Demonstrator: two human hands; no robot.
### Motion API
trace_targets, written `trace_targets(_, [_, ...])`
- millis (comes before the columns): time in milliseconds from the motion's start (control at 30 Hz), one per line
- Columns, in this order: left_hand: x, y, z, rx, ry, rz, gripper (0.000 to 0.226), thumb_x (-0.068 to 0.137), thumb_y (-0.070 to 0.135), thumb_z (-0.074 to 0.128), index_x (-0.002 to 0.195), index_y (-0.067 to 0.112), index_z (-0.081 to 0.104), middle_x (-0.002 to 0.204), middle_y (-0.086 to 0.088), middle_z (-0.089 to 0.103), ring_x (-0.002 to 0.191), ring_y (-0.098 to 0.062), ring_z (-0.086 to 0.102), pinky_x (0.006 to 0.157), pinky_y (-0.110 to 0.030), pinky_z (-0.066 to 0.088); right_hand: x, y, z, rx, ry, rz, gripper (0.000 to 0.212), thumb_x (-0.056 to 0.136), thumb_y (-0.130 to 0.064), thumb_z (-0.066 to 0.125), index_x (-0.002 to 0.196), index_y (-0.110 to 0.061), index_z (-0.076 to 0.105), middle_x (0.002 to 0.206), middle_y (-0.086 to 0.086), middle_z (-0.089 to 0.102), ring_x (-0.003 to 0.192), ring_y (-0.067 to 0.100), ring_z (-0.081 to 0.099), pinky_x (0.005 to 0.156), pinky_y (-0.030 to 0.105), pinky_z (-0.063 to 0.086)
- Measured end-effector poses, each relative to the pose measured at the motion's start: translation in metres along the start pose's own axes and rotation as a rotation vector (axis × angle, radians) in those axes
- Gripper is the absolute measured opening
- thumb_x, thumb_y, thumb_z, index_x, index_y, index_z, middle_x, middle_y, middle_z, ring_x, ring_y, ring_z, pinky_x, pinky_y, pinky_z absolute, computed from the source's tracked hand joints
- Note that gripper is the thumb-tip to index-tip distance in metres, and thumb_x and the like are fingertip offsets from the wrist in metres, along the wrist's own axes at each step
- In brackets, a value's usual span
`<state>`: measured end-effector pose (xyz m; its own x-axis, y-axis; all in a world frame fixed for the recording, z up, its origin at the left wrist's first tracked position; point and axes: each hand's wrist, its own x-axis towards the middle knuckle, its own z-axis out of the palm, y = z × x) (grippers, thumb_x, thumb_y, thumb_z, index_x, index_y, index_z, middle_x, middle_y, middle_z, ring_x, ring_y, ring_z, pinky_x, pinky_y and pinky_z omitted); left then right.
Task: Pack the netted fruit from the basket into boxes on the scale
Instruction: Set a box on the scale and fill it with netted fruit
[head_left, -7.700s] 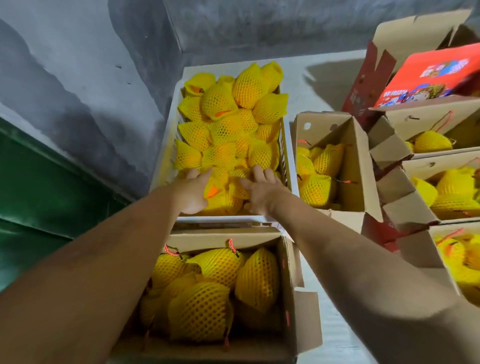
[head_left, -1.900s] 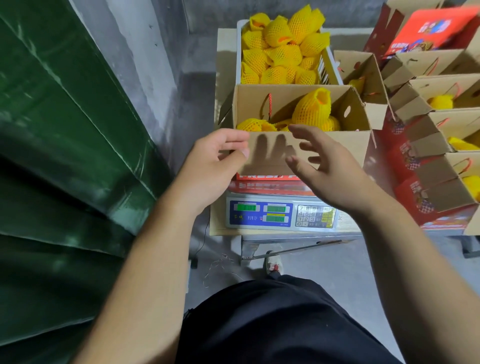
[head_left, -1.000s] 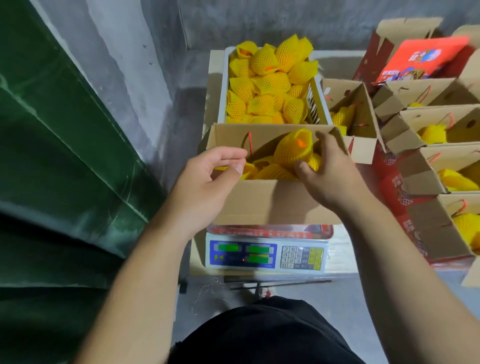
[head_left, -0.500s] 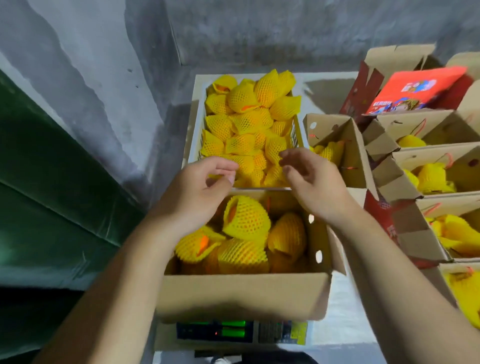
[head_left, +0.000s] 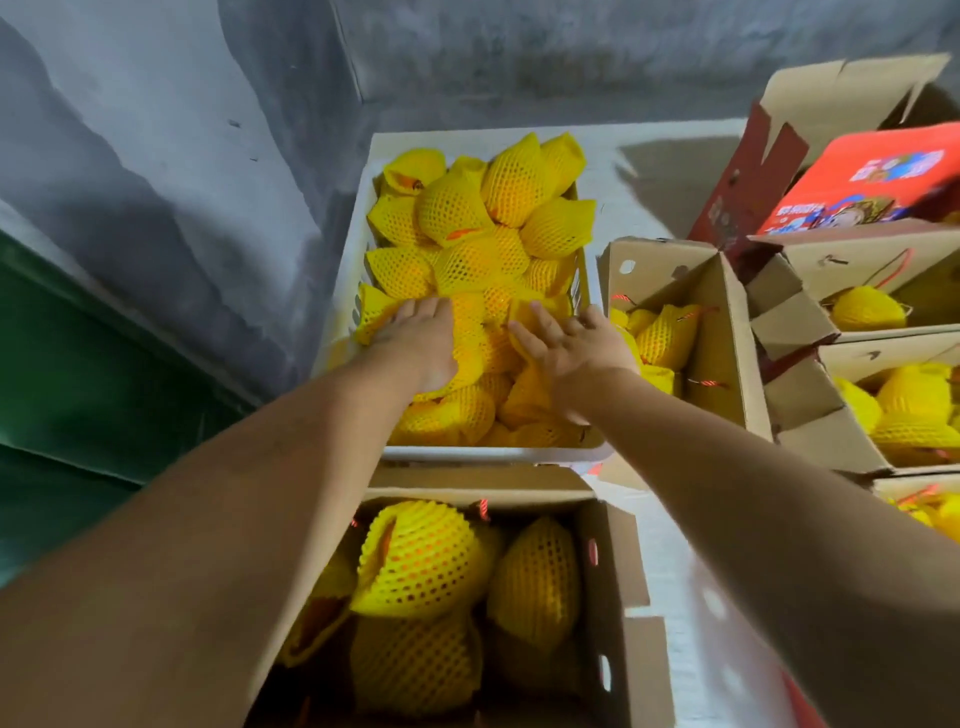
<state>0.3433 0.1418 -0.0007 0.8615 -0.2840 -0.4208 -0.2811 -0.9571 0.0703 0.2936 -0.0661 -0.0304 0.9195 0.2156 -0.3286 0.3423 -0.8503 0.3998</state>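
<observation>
— Yellow foam netting everywhere; where's the netted fruit (head_left: 467, 260)?

— Heaped in the basket (head_left: 358, 249), just behind the box (head_left: 613, 566), for a short reach.

— And the hands?

— Left hand (head_left: 421, 338) and right hand (head_left: 566, 343) lie spread on the heap, gripping nothing, probably choosing.
</observation>
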Motion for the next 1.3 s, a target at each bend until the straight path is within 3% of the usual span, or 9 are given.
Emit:
trace_targets(167, [0.019, 0.008, 0.005, -0.105, 0.094, -0.090, 0.089, 0.092, 0.036, 0.074, 0.161, 0.017, 0.021, 0.158, -0.011, 0.025, 0.140, -0.041, 0.045, 0.108, -0.048, 0.044, 0.001, -0.003, 0.002, 0.099, 0.088, 0.039, 0.098, 0.090, -0.046, 0.059, 0.166, -0.025, -0.001, 0.157, 0.006, 0.031, 0.143, 0.030, 0.034, 0.118, 0.046, 0.017])
trace_targets(233, [0.022, 0.013, 0.001, -0.087, 0.111, -0.100, 0.081, 0.091, 0.036, 0.075, 0.155, 0.015, 0.031, 0.152, -0.014, 0.029, 0.140, -0.041, 0.041, 0.109, -0.047, 0.042, 0.000, -0.003, 0.001, 0.076, 0.073, 0.038, 0.091, 0.086, -0.043, 0.063, 0.163, -0.024, 0.017, 0.155, 0.007, 0.030, 0.142, 0.031, 0.030, 0.116, 0.045, 0.019])
trace_targets(333, [0.027, 0.021, -0.003, -0.088, 0.107, -0.099, 0.076, 0.090, 0.032, 0.077, 0.150, 0.011, 0.035, 0.151, -0.016, 0.030, 0.140, -0.043, 0.040, 0.111, -0.047, 0.040, 0.001, -0.003, -0.003, 0.045, 0.002, 0.037, 0.102, 0.081, -0.044, 0.071, 0.162, -0.023, 0.013, 0.171, 0.013, 0.008, 0.154, 0.034, 0.013, 0.119, 0.046, 0.013])
trace_targets(500, [0.028, 0.027, -0.004, -0.130, 0.125, -0.142, 0.087, 0.085, 0.041, 0.083, 0.152, 0.014, 0.034, 0.150, -0.012, 0.031, 0.136, -0.041, 0.048, 0.103, -0.046, 0.045, -0.003, -0.002, -0.004, 0.114, 0.063, 0.030, 0.086, 0.082, -0.040, 0.066, 0.155, -0.024, 0.025, 0.152, 0.006, 0.040, 0.140, 0.029, 0.035, 0.113, 0.044, 0.020])
trace_targets(633, [0.030, 0.028, -0.001, -0.039, 0.151, -0.161, 0.082, 0.084, 0.041, 0.084, 0.148, 0.017, 0.039, 0.147, -0.014, 0.032, 0.136, -0.040, 0.042, 0.107, -0.045, 0.043, -0.004, -0.003, -0.004, 0.098, 0.051, 0.048, 0.109, 0.084, -0.046, 0.065, 0.165, -0.018, -0.002, 0.153, 0.007, 0.032, 0.143, 0.031, 0.030, 0.119, 0.045, 0.015])
trace_targets(733, [0.032, 0.026, -0.001, -0.037, 0.144, -0.118, 0.078, 0.082, 0.031, 0.085, 0.144, 0.018, 0.038, 0.147, -0.014, 0.038, 0.135, -0.043, 0.043, 0.106, -0.048, 0.044, -0.002, -0.002, -0.003, 0.066, 0.029, 0.035, 0.106, 0.081, -0.050, 0.067, 0.164, -0.018, 0.009, 0.159, 0.011, 0.027, 0.145, 0.032, 0.026, 0.119, 0.045, 0.014])
trace_targets(833, [0.031, 0.030, 0.002, -0.019, 0.115, -0.064, 0.073, 0.081, 0.025, 0.083, 0.137, 0.019, 0.037, 0.142, -0.012, 0.051, 0.131, -0.044, 0.050, 0.101, -0.046, 0.046, -0.001, -0.002, -0.006, 0.064, -0.037, 0.030, 0.119, 0.077, -0.050, 0.073, 0.165, -0.016, 0.000, 0.173, 0.015, 0.000, 0.157, 0.033, 0.011, 0.123, 0.047, 0.007])
trace_targets(1100, [0.023, 0.040, 0.004, 0.319, 0.173, -0.133, 0.082, 0.076, 0.062, 0.079, 0.144, 0.031, 0.046, 0.144, -0.008, 0.047, 0.134, -0.038, 0.038, 0.109, -0.045, 0.031, -0.001, -0.002, -0.006, 0.071, -0.042, 0.027, 0.119, 0.082, -0.049, 0.067, 0.164, -0.021, -0.015, 0.173, 0.013, -0.004, 0.159, 0.030, 0.008, 0.124, 0.047, 0.003])
trace_targets(1300, [0.008, 0.029, -0.001, 0.055, 0.196, -0.177, 0.090, 0.070, 0.069, 0.076, 0.143, 0.025, 0.047, 0.140, -0.014, 0.049, 0.129, -0.043, 0.047, 0.105, -0.050, 0.037, 0.001, -0.001, -0.007, 0.035, -0.060, 0.023, 0.120, 0.082, -0.061, 0.065, 0.164, -0.022, -0.014, 0.173, 0.014, 0.000, 0.158, 0.032, 0.011, 0.124, 0.048, 0.003])
